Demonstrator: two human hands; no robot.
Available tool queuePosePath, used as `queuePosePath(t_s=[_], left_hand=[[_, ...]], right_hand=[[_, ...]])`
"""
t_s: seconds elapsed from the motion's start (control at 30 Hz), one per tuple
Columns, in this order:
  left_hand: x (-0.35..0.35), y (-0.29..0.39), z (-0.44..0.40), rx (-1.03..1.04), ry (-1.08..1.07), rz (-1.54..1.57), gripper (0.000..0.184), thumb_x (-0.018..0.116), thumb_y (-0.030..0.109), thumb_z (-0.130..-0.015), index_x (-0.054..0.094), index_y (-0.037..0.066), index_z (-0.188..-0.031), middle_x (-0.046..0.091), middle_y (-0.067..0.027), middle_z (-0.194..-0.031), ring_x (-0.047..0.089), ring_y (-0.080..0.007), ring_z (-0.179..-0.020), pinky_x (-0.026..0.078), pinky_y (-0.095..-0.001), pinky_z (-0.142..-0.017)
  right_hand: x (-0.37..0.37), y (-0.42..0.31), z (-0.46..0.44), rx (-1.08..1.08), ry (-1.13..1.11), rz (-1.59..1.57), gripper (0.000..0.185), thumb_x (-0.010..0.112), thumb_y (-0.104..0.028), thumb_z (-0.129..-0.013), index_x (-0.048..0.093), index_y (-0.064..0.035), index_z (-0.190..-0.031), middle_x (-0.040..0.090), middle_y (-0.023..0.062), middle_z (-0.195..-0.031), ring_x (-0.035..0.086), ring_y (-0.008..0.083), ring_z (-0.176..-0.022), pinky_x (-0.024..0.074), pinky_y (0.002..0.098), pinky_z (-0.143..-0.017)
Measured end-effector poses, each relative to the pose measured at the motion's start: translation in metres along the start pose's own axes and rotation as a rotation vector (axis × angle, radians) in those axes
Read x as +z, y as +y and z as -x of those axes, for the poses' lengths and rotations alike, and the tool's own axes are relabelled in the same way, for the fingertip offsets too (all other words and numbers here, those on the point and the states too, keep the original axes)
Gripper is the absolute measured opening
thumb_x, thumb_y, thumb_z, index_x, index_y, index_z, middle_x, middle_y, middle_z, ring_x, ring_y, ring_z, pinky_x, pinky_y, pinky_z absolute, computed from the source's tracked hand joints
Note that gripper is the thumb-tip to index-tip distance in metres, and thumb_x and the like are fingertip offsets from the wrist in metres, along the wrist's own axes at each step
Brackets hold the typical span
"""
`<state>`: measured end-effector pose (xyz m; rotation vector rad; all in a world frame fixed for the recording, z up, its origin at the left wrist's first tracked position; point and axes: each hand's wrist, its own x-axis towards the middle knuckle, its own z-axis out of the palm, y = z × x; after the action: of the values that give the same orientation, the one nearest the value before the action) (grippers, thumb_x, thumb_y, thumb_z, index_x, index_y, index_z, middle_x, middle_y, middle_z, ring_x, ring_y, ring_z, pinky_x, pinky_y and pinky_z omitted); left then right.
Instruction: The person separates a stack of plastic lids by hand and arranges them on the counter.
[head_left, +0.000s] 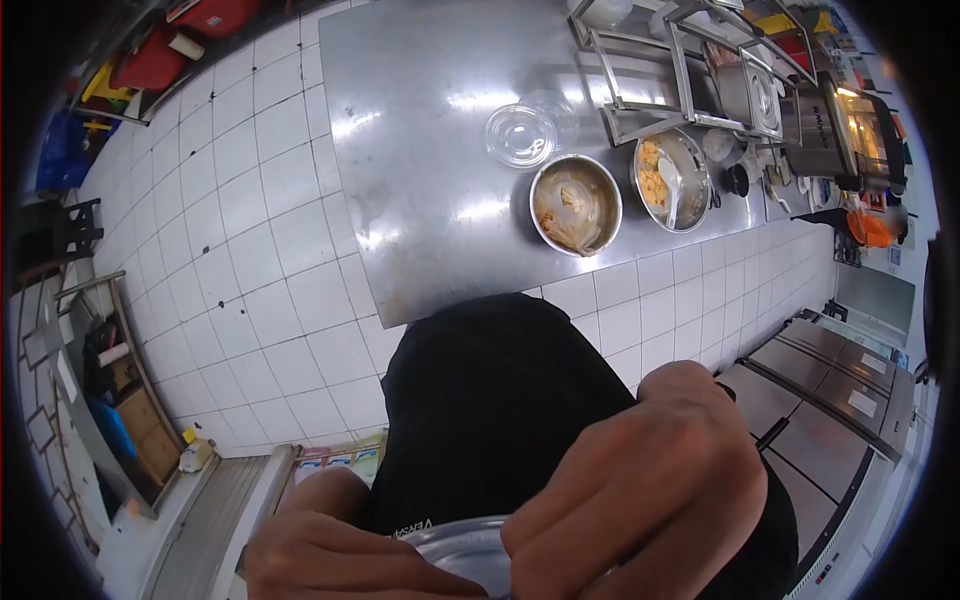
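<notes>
Close to my body, at the bottom of the head view, both hands are curled over the edges of a round, shiny container top with a pale, ringed rim. My left hand has its fingers bent over the near left side. On the right side, my right hand presses down with knuckles up and covers much of it. The lower part of the container lies outside the picture. Beyond, on the steel table, stand a metal bowl with sauce remains and a metal pot holding orange-yellow food and a white spoon.
Clear round lids lie on the steel table beside the bowl. A metal rack stands at the table's far right. Steel refrigerators line the right, and white floor tiles run along the left.
</notes>
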<state>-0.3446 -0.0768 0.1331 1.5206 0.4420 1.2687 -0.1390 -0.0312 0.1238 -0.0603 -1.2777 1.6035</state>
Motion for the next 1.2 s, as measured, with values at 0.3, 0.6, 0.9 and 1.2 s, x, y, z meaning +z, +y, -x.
queuePosePath(t_s=[0.3, 0.6, 0.9, 1.2], left_hand=[[0.018, 0.012, -0.022, -0.063, 0.182, -0.166, 0.022, 0.082, 0.014, -0.081, 0.062, 0.009, -0.088, 0.071, -0.009, -0.082, 0.062, -0.0123, -0.057, 0.032, -0.0262, -0.043], [0.013, 0.003, -0.023, -0.046, 0.203, -0.13, 0.02, 0.08, 0.01, -0.081, 0.06, 0.009, -0.084, 0.07, -0.0097, -0.08, 0.063, -0.0147, -0.057, 0.036, -0.0271, -0.045], [0.073, -0.02, -0.038, 0.278, 0.775, 0.114, 0.022, 0.079, 0.004, -0.08, 0.057, 0.007, -0.081, 0.068, -0.0125, -0.083, 0.067, -0.0201, -0.063, 0.047, -0.0295, -0.05], [0.044, 0.04, -0.042, -0.425, 0.422, -0.092, 0.019, 0.082, 0.012, -0.077, 0.064, 0.008, -0.077, 0.069, -0.0073, -0.09, 0.064, -0.0197, -0.069, 0.047, -0.0283, -0.055]], right_hand=[[-0.002, -0.001, -0.013, 0.127, -0.039, -0.288, 0.005, 0.07, 0.004, -0.091, 0.067, 0.0076, -0.09, 0.062, 0.0128, -0.078, 0.059, 0.0189, -0.057, 0.0428, 0.0289, -0.047], [-0.006, -0.002, -0.015, 0.297, -0.095, -0.478, 0.005, 0.066, 0.003, -0.094, 0.066, 0.0077, -0.093, 0.063, 0.0103, -0.08, 0.056, 0.0138, -0.058, 0.0396, 0.0257, -0.049], [-0.009, -0.004, -0.027, 0.243, -0.091, -0.469, 0.006, 0.067, 0.003, -0.093, 0.065, 0.0083, -0.091, 0.063, 0.0091, -0.079, 0.056, 0.0116, -0.057, 0.0391, 0.0249, -0.049], [-0.019, -0.012, -0.032, 0.24, -0.134, -0.242, 0.006, 0.069, 0.001, -0.09, 0.065, 0.006, -0.089, 0.063, 0.0093, -0.078, 0.059, 0.0149, -0.059, 0.0414, 0.0263, -0.049]])
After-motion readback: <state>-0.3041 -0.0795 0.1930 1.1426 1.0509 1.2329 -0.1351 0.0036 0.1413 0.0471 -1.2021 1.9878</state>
